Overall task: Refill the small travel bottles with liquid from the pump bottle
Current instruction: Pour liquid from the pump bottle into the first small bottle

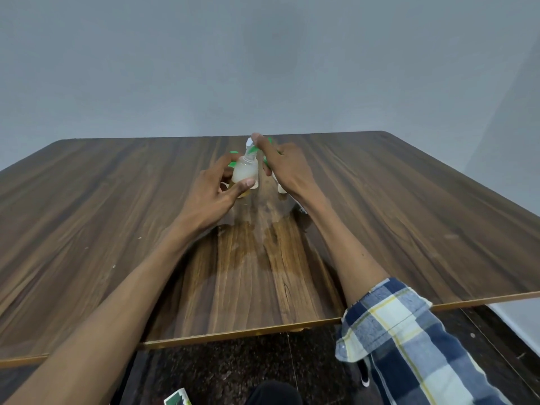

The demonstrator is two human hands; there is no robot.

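Observation:
A small translucent travel bottle point(246, 171) with whitish liquid stands near the table's middle, and my left hand point(214, 188) holds it by its body. My right hand point(280, 165) rests on the pump bottle point(270, 163), a green and white one mostly hidden behind the hand; its forefinger lies on the pump head point(250, 141). The pump's nozzle points down at the travel bottle's neck. Another small pale bottle point(282, 188) shows partly under my right wrist.
The wooden table point(409, 214) has a wet patch point(263, 249) in front of the bottles. A yellowish object point(244, 195) peeks out below my left thumb. Green bits point(233, 159) lie behind the travel bottle. The near table edge runs across the lower view; dark floor lies below.

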